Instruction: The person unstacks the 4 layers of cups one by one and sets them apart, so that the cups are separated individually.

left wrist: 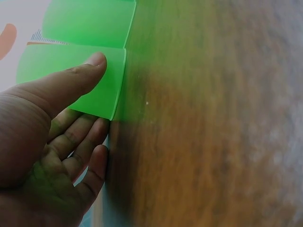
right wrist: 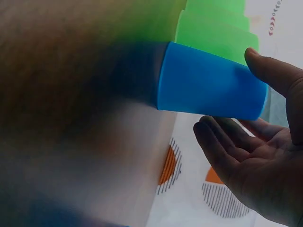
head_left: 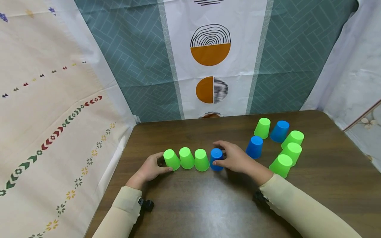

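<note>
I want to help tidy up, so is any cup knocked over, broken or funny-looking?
No, nothing stands out. The green cups and blue cups are all mouth-down, none lying on its side, and I see no cracks or spills.

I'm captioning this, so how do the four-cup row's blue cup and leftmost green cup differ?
The blue cup is deep blue; the green cup, bright lime. The blue cup stands rightmost of those four, the green cup leftmost. The right grip is at the blue cup, the left grip at the green cup. Both stand mouth-down on the table.
</note>
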Demonstrator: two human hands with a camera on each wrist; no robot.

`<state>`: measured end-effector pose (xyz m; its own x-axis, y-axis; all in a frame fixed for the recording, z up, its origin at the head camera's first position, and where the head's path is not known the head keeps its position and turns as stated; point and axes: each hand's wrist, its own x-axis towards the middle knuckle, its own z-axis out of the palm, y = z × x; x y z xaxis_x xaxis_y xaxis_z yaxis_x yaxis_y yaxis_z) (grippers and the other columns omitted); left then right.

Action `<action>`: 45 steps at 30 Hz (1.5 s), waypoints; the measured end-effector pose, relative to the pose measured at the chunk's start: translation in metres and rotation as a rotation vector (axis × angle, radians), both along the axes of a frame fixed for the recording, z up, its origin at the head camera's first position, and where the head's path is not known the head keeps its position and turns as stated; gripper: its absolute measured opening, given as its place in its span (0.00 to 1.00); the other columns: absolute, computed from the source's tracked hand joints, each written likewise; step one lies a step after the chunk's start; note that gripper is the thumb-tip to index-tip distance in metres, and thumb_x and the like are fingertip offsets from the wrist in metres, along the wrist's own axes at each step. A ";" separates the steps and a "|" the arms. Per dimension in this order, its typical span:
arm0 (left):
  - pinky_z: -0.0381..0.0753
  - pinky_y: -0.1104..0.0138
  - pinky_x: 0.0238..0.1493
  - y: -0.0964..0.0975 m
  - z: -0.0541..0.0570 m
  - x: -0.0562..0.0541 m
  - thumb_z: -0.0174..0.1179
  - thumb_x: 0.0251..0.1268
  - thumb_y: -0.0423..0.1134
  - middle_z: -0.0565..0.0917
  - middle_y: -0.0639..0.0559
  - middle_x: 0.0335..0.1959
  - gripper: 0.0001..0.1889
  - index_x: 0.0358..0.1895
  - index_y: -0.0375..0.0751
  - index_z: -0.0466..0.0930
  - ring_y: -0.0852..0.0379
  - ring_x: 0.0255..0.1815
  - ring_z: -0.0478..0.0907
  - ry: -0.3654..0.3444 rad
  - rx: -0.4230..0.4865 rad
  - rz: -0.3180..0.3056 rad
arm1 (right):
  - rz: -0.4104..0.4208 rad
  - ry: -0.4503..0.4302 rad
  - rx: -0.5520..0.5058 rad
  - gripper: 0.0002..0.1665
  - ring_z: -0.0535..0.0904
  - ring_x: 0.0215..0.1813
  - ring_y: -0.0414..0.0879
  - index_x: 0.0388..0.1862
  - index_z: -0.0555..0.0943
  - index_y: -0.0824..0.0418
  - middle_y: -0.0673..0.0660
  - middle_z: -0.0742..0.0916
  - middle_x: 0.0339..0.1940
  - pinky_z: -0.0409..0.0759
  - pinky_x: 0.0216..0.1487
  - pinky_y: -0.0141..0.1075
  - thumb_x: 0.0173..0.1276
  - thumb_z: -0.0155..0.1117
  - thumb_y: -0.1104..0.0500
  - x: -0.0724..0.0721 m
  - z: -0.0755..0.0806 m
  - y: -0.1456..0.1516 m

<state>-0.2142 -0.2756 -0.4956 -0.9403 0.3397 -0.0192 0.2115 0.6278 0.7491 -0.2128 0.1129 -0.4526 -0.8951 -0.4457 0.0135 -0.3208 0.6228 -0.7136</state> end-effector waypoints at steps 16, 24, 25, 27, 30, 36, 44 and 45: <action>0.83 0.50 0.58 0.003 0.003 -0.001 0.81 0.58 0.44 0.85 0.50 0.56 0.34 0.67 0.39 0.79 0.48 0.58 0.82 -0.009 -0.022 0.018 | -0.063 0.019 -0.035 0.34 0.83 0.61 0.60 0.67 0.79 0.55 0.58 0.85 0.63 0.83 0.58 0.59 0.64 0.81 0.51 0.006 0.000 0.012; 0.83 0.50 0.58 0.004 0.004 -0.001 0.81 0.58 0.44 0.86 0.50 0.55 0.33 0.66 0.40 0.79 0.49 0.57 0.82 -0.014 -0.017 0.019 | -0.130 0.085 -0.067 0.36 0.84 0.59 0.59 0.68 0.79 0.57 0.58 0.86 0.61 0.83 0.57 0.59 0.64 0.81 0.50 0.026 0.001 0.042; 0.82 0.50 0.58 0.003 0.005 -0.001 0.81 0.58 0.44 0.86 0.50 0.55 0.33 0.66 0.40 0.80 0.49 0.58 0.82 -0.016 -0.015 0.019 | -0.137 0.092 -0.067 0.36 0.84 0.59 0.59 0.68 0.79 0.57 0.58 0.87 0.60 0.83 0.57 0.59 0.64 0.82 0.50 0.029 0.000 0.046; 0.82 0.50 0.58 0.003 0.005 0.000 0.81 0.58 0.44 0.86 0.51 0.54 0.32 0.65 0.40 0.80 0.49 0.57 0.83 -0.019 -0.015 0.021 | -0.148 0.111 -0.065 0.36 0.85 0.58 0.60 0.68 0.79 0.58 0.59 0.87 0.60 0.83 0.56 0.59 0.63 0.82 0.50 0.036 0.000 0.054; 0.82 0.50 0.58 0.003 0.004 0.001 0.81 0.58 0.44 0.86 0.51 0.54 0.32 0.65 0.40 0.80 0.49 0.57 0.83 -0.022 -0.015 0.025 | -0.160 0.138 -0.052 0.36 0.85 0.56 0.61 0.67 0.79 0.59 0.61 0.87 0.58 0.84 0.54 0.60 0.63 0.82 0.51 0.044 -0.001 0.065; 0.82 0.49 0.59 0.002 0.004 0.002 0.81 0.58 0.44 0.86 0.49 0.55 0.34 0.66 0.38 0.79 0.47 0.58 0.83 -0.028 -0.009 0.034 | -0.175 0.171 -0.027 0.35 0.86 0.56 0.62 0.66 0.79 0.61 0.63 0.88 0.56 0.84 0.53 0.60 0.63 0.83 0.53 0.055 -0.001 0.081; 0.84 0.56 0.52 0.001 0.001 0.001 0.81 0.58 0.43 0.86 0.52 0.52 0.32 0.65 0.41 0.80 0.52 0.52 0.83 -0.022 -0.007 0.017 | -0.190 0.121 -0.014 0.36 0.85 0.58 0.65 0.67 0.77 0.63 0.67 0.86 0.61 0.84 0.55 0.61 0.65 0.80 0.52 0.060 -0.001 0.093; 0.83 0.56 0.51 0.001 0.001 0.000 0.81 0.58 0.43 0.86 0.52 0.52 0.32 0.65 0.42 0.80 0.53 0.51 0.83 -0.021 -0.003 0.013 | -0.192 0.117 -0.011 0.36 0.84 0.58 0.65 0.67 0.77 0.63 0.67 0.85 0.61 0.84 0.55 0.61 0.66 0.80 0.52 0.060 -0.001 0.094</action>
<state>-0.2141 -0.2742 -0.4948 -0.9442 0.3269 -0.0404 0.1870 0.6331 0.7512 -0.1523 0.2071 -0.4533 -0.9555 -0.2666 0.1261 -0.2781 0.6726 -0.6857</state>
